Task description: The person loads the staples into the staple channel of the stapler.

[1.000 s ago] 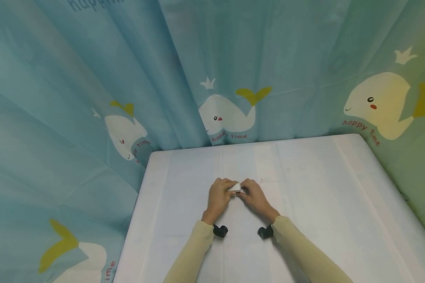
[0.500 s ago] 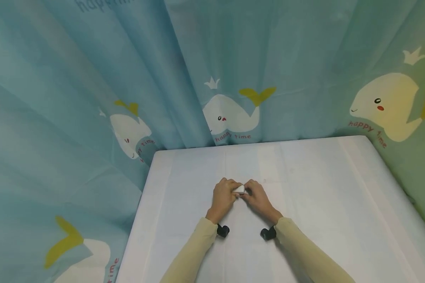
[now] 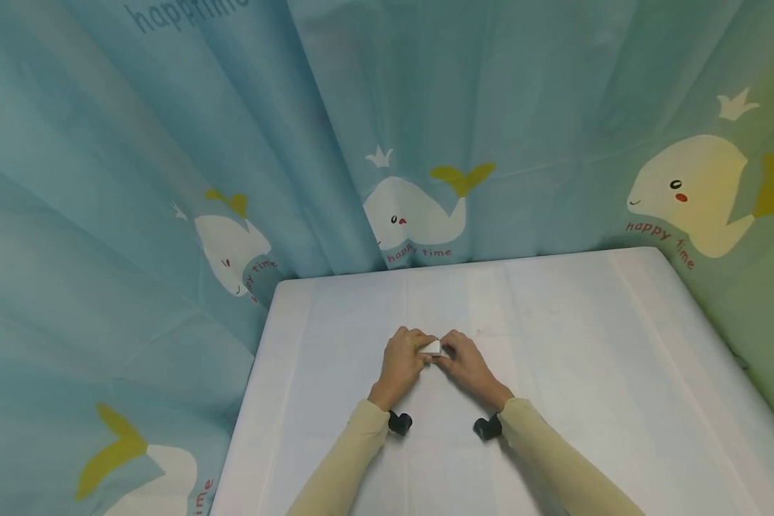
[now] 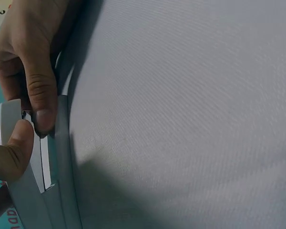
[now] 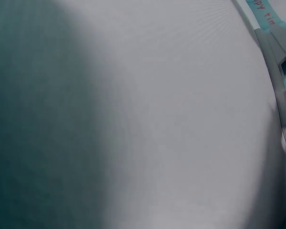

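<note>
A small white-and-grey stapler point(image 3: 432, 348) is held between both hands over the middle of the table. My left hand point(image 3: 400, 364) grips its body, the thumb lying along the upper arm. At the other end, my right hand point(image 3: 469, 365) pinches the stapler with curled fingers. The left wrist view shows the stapler point(image 4: 19, 191) close up, with a gap between its upper arm and its base; the right thumb point(image 4: 40, 90) reaches into that gap. In the right wrist view only the stapler's edge point(image 5: 272, 62) and a few fingertips show at the right border.
A white cloth covers the table point(image 3: 587, 358). Behind it and on both sides hangs a blue-green curtain point(image 3: 542, 107) printed with whales. Black wrist cameras point(image 3: 400, 423) sit at the cuffs of both sleeves.
Both hands keep hold of the stapler in nearly the same spot. Its visible white part tilts slightly differently between the fingers, and the head view has shifted a little.
</note>
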`<action>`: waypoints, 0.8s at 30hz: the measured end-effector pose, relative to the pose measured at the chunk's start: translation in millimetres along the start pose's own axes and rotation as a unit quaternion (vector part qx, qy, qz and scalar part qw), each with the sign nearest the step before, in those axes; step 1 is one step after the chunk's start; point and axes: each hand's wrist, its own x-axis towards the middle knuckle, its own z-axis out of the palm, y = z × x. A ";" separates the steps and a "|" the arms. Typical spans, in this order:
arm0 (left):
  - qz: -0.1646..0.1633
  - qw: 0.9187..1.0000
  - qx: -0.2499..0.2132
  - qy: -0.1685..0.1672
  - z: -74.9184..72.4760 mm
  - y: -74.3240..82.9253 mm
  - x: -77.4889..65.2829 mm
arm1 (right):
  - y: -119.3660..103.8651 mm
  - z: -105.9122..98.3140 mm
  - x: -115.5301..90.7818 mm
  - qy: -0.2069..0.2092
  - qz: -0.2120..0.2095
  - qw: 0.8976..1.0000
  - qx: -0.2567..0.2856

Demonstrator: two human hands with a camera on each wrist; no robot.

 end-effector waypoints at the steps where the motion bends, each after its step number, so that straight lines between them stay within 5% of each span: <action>1: 0.003 1.000 -0.001 -0.001 0.0 -0.5 0.4 | -0.1 -1.0 0.2 -0.002 -0.002 1.000 -0.003; 10: 0.041 0.997 -0.010 -0.059 -7.7 -9.8 7.3 | -2.4 -14.9 4.5 -0.059 0.013 0.998 -0.010; 16: 0.062 0.991 0.029 -0.112 -12.8 -23.2 9.0 | -1.7 -31.4 0.6 -0.101 0.047 0.994 0.005; 24: 0.047 0.988 0.067 -0.128 -30.3 -43.1 2.2 | 6.8 -56.9 -15.6 -0.123 0.063 0.990 0.005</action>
